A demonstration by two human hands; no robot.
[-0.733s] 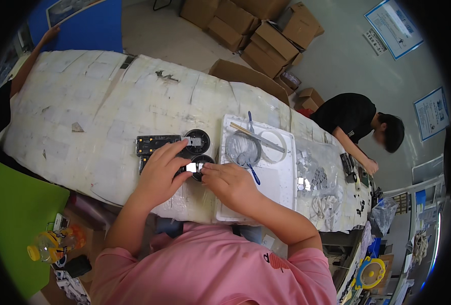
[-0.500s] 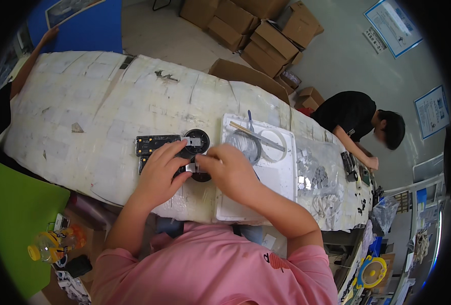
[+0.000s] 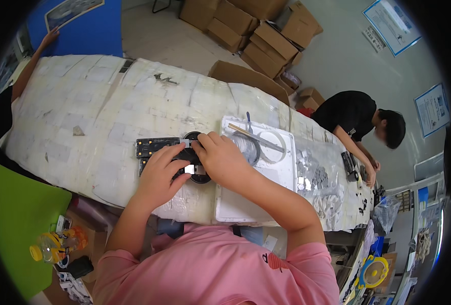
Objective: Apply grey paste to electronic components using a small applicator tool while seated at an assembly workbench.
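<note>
Two black devices [image 3: 152, 147], right hand [image 3: 220, 156] shifted to farther one, left hand [image 3: 158, 175] steady, each grip unclear

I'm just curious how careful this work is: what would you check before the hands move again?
1. Left hand at the black parts: ok.
2. Right fingertips at the upper round end: ok.
3. Something pinched in the right hand: cannot tell.
4. Lower silver piece in view: ok.
5. Tray clear of the right forearm: not ok, it crosses above.
6. Co-worker's hand away from the black parts: ok.
</note>
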